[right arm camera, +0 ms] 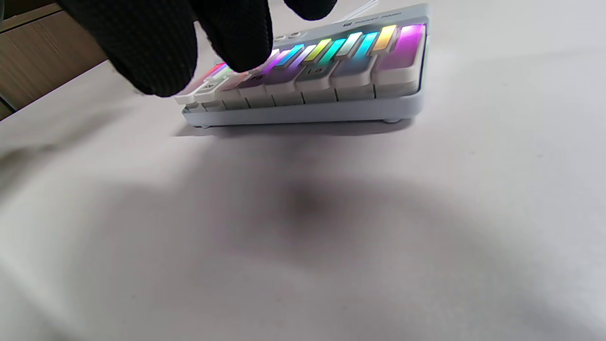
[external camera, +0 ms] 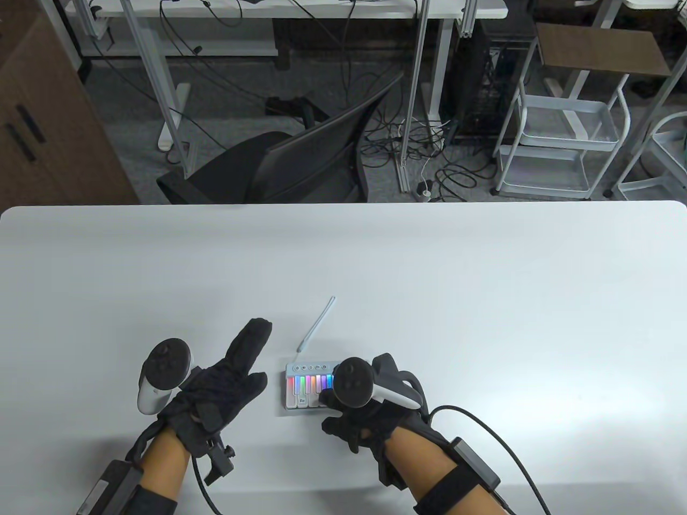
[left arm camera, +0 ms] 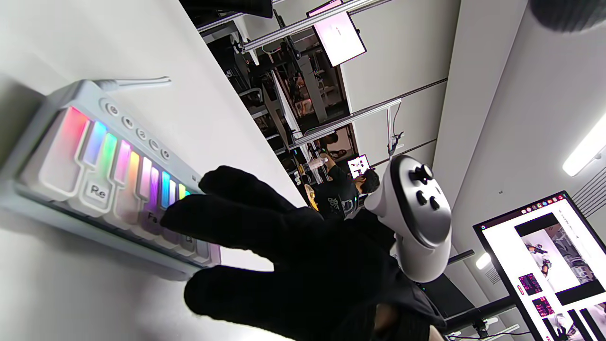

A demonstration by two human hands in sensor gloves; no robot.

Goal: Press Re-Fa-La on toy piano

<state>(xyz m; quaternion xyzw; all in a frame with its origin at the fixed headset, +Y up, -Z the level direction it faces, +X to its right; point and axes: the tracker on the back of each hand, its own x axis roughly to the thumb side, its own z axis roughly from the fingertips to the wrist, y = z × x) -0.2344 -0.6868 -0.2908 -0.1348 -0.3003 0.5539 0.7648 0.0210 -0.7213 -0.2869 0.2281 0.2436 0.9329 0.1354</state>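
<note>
Table view: the toy piano is seen on the white table, near the bottom middle, with a thin antenna-like stalk slanting away from its far left corner. Its right half is covered by the right hand and the tracker strapped to it, so only the left keys and the key marked Re can be read there. The left hand is laid flat on the table just left of the piano, fingers spread, nothing held, not touching the piano.

From the left wrist, the keys are seen lit in rainbow colours; the Fa label is partly masked by the right glove's fingers.

From the right wrist, two fingertips hang over the piano's left-middle keys, cut off by the top edge. Whether a key is actually pressed cannot be told. The La label is blurred but readable.
</note>
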